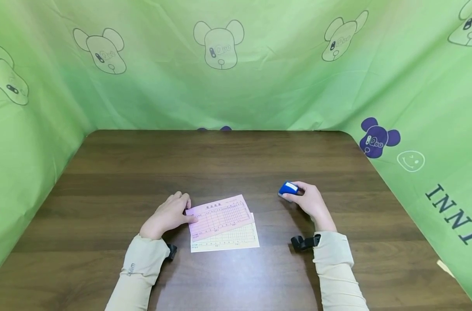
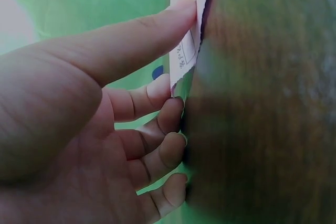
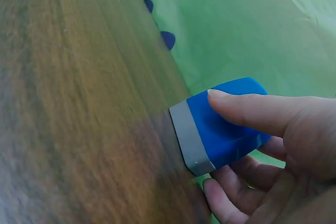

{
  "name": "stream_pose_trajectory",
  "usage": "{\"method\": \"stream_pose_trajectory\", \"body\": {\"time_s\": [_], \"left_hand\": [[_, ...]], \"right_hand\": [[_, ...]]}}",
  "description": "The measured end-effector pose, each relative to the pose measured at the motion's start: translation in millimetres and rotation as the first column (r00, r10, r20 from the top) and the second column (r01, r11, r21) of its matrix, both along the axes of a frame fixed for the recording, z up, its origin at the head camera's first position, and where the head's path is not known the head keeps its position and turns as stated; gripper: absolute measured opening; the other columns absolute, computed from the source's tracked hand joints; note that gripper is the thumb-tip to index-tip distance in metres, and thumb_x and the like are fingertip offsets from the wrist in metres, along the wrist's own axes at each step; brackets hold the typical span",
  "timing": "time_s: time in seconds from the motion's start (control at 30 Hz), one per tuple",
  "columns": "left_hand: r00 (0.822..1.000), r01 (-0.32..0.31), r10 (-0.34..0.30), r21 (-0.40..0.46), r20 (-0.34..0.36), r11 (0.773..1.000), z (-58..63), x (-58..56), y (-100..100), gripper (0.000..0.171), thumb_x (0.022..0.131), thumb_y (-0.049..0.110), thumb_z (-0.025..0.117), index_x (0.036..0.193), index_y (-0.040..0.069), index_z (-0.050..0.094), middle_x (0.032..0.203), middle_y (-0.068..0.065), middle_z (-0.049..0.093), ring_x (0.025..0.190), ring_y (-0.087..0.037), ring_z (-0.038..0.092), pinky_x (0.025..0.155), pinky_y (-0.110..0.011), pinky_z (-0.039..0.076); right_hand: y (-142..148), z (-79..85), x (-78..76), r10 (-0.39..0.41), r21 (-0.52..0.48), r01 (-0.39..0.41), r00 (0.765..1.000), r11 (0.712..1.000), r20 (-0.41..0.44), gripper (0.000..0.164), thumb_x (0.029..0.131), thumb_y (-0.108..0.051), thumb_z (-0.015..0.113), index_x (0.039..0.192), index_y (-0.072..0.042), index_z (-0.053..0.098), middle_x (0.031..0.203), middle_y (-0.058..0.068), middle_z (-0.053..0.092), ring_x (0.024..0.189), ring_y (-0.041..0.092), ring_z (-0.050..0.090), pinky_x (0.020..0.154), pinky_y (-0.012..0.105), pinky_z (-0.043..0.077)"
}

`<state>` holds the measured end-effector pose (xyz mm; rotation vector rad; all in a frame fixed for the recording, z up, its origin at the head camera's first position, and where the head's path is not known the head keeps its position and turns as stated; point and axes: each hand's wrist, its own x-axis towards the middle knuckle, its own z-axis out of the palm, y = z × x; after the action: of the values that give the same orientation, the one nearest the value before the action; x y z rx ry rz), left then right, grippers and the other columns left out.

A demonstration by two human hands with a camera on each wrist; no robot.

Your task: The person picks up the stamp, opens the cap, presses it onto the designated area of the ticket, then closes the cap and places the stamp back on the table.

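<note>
My left hand [image 1: 169,214] holds the left end of a pink printed form [image 1: 219,216], thumb on top and index finger at its edge. In the left wrist view the thumb [image 2: 181,17] lies on the paper, and the other fingers bend with their tips by the tabletop. Under the pink form, slightly askew, is a pale yellow form [image 1: 236,242] with a similar printed grid; its upper part is covered. To the right, my right hand [image 1: 311,201] grips a blue stamp [image 3: 226,129] with a grey base, thumb on the near side and fingers round the other.
The brown wooden table [image 1: 142,160] spreads round both hands. Green cloth [image 1: 259,95] with cartoon bear heads hangs behind it and along the sides. A small pale strip [image 1: 445,268] sits at the table's right edge. Black camera straps [image 1: 305,242] are on the wrists.
</note>
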<state>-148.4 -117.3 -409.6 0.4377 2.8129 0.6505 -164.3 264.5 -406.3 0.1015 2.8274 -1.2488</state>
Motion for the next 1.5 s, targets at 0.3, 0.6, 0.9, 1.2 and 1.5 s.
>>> {"method": "stream_pose_trajectory", "body": {"time_s": [0.3,0.6,0.9,1.2,1.5], "left_hand": [[1.0,0.0,0.0,0.022,0.008,1.0,-0.7,-0.9,-1.3,0.038,0.075,0.027,0.082,0.084,0.009,0.049,0.084,-0.004,0.045,0.081,-0.021,0.042,0.067,-0.031,0.036],[1.0,0.011,-0.011,0.023,0.002,1.0,-1.2,-2.7,-2.8,0.04,0.073,0.026,0.084,0.082,0.009,0.048,0.083,-0.004,0.045,0.08,-0.021,0.041,0.069,-0.031,0.036],[1.0,0.01,-0.011,0.035,0.013,0.999,-1.7,-6.3,-5.1,0.04,0.074,0.027,0.083,0.084,0.01,0.049,0.086,-0.004,0.047,0.082,-0.022,0.043,0.07,-0.033,0.037],[1.0,0.006,-0.007,0.055,0.006,0.998,-2.1,-6.9,-6.8,0.039,0.074,0.027,0.083,0.086,0.01,0.049,0.087,-0.003,0.047,0.084,-0.021,0.044,0.068,-0.032,0.037],[0.997,0.016,-0.007,0.122,-0.077,0.992,2.2,-3.9,2.3,0.041,0.076,0.03,0.082,0.104,0.01,0.06,0.103,-0.004,0.056,0.099,-0.023,0.045,0.077,-0.04,0.046]], "right_hand": [[-2.2,0.1,-1.1,-0.035,0.041,0.035,0.999,0.999,0.0,0.043,0.089,-0.016,0.069,0.123,0.007,0.059,0.115,0.03,0.064,0.101,0.035,0.061,0.085,0.038,0.047],[-17.7,4.9,1.2,-0.066,0.014,0.067,0.997,0.998,-0.037,0.044,0.09,-0.015,0.068,0.126,0.007,0.058,0.119,0.03,0.063,0.107,0.035,0.061,0.092,0.042,0.047],[-53.3,13.2,4.9,-0.013,-0.084,0.012,1.0,0.996,-0.008,0.049,0.091,-0.017,0.068,0.131,0.006,0.054,0.125,0.03,0.06,0.113,0.038,0.062,0.099,0.048,0.048],[-86.9,12.2,12.3,0.061,-0.18,-0.065,0.998,0.981,-0.026,0.046,0.088,-0.014,0.071,0.128,0.004,0.057,0.122,0.028,0.063,0.11,0.038,0.065,0.096,0.046,0.05],[-108.5,5.6,18.7,0.113,-0.261,-0.123,0.992,0.957,-0.054,0.043,0.085,-0.012,0.074,0.123,0.002,0.061,0.118,0.026,0.066,0.105,0.035,0.067,0.093,0.042,0.052]]}}
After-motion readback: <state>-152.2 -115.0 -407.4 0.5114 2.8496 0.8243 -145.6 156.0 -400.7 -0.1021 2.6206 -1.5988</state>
